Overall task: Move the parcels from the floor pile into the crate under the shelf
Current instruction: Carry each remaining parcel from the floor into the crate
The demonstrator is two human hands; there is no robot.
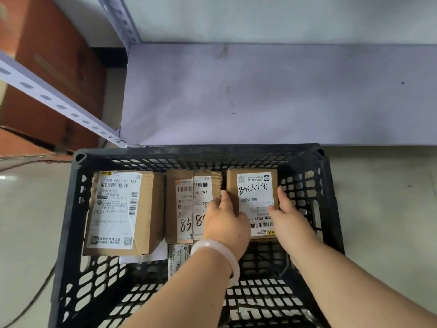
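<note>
Grey shelf stands beyond the crate; left hand and right hand clasp a parcel between them, likely squaring it into the corner.

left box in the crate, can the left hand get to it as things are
Probably yes. The crate is open on top and nothing covers the left box; the left hand would first have to let go of the right box.
</note>
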